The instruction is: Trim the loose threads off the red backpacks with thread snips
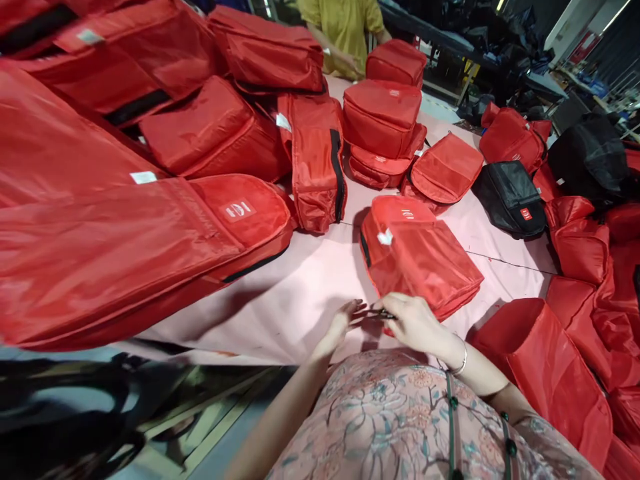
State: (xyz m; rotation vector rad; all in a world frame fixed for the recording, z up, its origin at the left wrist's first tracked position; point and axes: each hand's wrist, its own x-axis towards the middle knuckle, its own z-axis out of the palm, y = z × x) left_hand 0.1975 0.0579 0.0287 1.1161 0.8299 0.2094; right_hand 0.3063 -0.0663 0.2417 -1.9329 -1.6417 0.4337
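My right hand (413, 321) is closed around a small pair of dark thread snips (377, 313), whose blades point left. Close to the blade tips is my left hand (345, 319), its fingers stretched out and slightly apart, with nothing visible in them. Just beyond both hands a red bag (430, 257) lies flat, with a pale logo near its rounded end and a white tag (385, 237) on it. The right hand overlaps the near edge of this bag; whether it touches the fabric I cannot tell.
A pink-covered table (310, 287) carries large red bags (150, 240) heaped at left. More red bags (383, 113) are stacked behind. At right lie a black bag (513, 200) and a red pile (545, 373). Across the table stands a person in a yellow top (345, 27).
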